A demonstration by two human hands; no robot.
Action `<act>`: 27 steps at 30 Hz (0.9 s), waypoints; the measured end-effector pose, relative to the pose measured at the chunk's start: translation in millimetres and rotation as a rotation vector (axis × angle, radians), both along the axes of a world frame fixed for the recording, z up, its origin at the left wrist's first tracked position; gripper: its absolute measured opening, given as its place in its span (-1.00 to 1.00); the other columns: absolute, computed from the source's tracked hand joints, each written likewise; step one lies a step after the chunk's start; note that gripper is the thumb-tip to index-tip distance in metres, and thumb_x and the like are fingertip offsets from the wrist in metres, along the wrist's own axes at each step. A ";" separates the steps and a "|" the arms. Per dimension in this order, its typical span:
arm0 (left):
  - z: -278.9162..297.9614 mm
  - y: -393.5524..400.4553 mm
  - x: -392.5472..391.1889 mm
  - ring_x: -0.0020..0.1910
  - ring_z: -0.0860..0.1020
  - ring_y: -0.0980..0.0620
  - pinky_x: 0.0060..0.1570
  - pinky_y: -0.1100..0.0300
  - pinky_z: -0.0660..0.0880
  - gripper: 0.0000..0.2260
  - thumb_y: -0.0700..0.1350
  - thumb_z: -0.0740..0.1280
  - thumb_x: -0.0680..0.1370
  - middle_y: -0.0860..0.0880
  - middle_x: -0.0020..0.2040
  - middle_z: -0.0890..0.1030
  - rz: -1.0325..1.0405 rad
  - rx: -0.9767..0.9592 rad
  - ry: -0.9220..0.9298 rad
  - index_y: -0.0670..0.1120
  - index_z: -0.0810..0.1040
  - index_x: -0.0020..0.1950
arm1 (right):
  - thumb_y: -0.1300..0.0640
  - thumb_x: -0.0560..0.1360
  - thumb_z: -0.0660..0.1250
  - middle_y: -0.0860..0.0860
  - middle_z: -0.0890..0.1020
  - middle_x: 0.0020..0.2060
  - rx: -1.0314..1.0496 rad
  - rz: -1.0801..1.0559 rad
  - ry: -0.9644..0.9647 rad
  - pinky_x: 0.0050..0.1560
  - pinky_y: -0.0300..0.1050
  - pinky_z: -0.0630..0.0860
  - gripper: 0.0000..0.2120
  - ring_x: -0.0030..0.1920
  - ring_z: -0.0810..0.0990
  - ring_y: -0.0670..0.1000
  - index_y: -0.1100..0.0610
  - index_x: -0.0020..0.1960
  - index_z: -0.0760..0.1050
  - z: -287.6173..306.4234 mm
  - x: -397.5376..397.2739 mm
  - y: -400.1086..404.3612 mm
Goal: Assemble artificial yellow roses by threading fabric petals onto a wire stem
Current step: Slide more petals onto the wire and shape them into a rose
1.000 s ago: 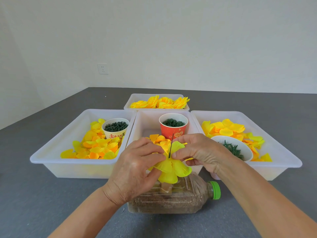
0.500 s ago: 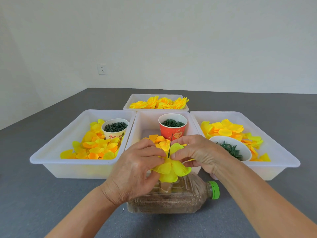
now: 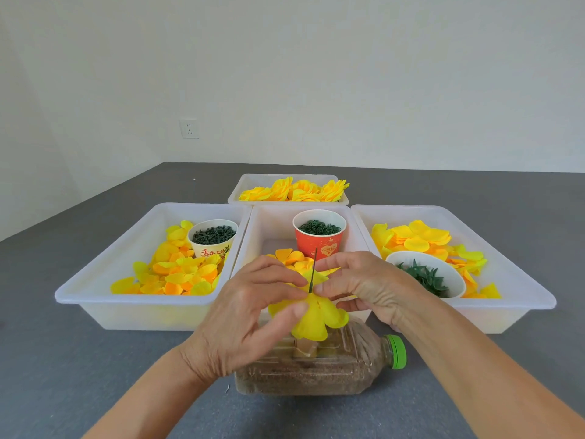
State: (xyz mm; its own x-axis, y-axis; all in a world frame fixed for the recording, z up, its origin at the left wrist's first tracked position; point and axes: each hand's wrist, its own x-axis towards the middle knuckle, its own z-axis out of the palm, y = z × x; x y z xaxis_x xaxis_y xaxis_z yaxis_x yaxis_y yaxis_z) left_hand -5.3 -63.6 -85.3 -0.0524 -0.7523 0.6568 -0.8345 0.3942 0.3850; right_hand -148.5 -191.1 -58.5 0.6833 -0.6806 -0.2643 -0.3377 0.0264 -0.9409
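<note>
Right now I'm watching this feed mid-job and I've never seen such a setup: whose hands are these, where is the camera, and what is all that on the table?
No machine here: a person works bare-handed, and the single picture comes from a camera on their head, looking forward and down. The left hand and right hand both pinch a yellow petal piece threaded on a thin green wire that stands upright between the fingertips. Below them lies a bottle on its side, filled with something brown. Behind stand three white trays with loose petals and cups: a red cup of green rings, a pale cup of dark bits, a white cup of green leaf parts. The far tray holds finished roses.
</note>
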 end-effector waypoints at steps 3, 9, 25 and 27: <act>0.2 -4.2 -6.9 -0.04 0.54 0.10 -0.03 0.14 0.47 -0.63 0.08 0.21 0.55 0.11 -0.12 0.65 0.069 -0.006 0.128 -0.12 0.68 -0.17 | 0.24 0.32 0.51 0.05 0.64 -0.05 -0.079 -0.021 -0.001 -0.15 -0.17 0.51 -0.64 -0.10 0.61 -0.03 0.02 0.06 0.55 -0.5 0.2 1.3; -0.4 -14.8 -20.7 -0.08 0.55 0.15 -0.05 0.10 0.50 -0.72 0.19 0.46 0.30 0.12 -0.22 0.62 0.347 0.064 0.328 -0.01 0.64 -0.25 | 0.28 0.26 0.52 0.02 0.61 -0.09 -0.132 -0.052 -0.022 -0.24 -0.23 0.50 -0.67 -0.16 0.57 -0.10 -0.02 -0.08 0.57 -0.7 0.3 3.2; 1.9 2.1 -13.7 -0.32 0.48 0.20 -0.32 0.45 0.36 -0.87 -0.07 0.48 0.37 0.05 -0.37 0.56 0.540 0.007 0.496 0.07 0.54 -0.23 | 0.18 0.37 0.48 -0.04 0.62 -0.23 -0.199 -0.070 -0.004 -0.34 -0.29 0.41 -0.79 -0.42 0.57 -0.20 0.01 -0.03 0.56 0.0 -10.8 2.8; 0.9 7.8 -11.8 -0.42 0.49 0.18 -0.39 0.43 0.38 -0.88 -0.06 0.47 0.39 -0.01 -0.42 0.58 0.546 0.068 0.589 0.04 0.53 -0.23 | 0.19 0.37 0.48 -0.02 0.61 -0.24 -0.203 -0.099 -0.009 -0.34 -0.27 0.38 -0.77 -0.37 0.57 -0.13 0.05 -0.01 0.56 -2.2 -13.1 1.9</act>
